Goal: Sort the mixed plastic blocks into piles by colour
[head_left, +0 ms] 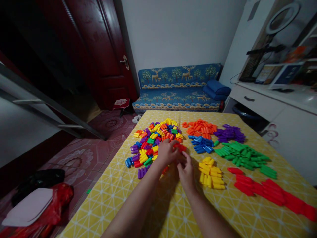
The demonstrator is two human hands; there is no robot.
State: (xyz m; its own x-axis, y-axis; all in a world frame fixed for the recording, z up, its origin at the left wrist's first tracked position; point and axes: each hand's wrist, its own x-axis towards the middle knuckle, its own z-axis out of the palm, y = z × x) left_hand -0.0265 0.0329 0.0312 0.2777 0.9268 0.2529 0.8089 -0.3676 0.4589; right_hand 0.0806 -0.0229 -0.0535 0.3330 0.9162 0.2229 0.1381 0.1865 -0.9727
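Note:
My left hand (167, 152) is at the right edge of a mixed pile of small plastic bullet-shaped pieces (153, 140) in several colours. Its fingers curl around red plastic pieces (180, 147), which show just past the fingertips. Close beside it, my right hand (186, 170) has its fingers bent in toward the left one; what lies between them is hidden. Right of the hands are sorted groups: yellow pieces (210, 173), blue pieces (201, 143), orange pieces (201, 128), purple pieces (229, 133), green pieces (242, 154) and a long row of red pieces (274, 193).
A yellow patterned cloth (185, 211) covers the table. Behind it stands a blue sofa (173, 96) with folded blue bedding (216, 89). A white cabinet (279, 109) is at the right. On the left are a metal ladder (49, 96), a dark red door (99, 49) and bags (59, 201) on the floor.

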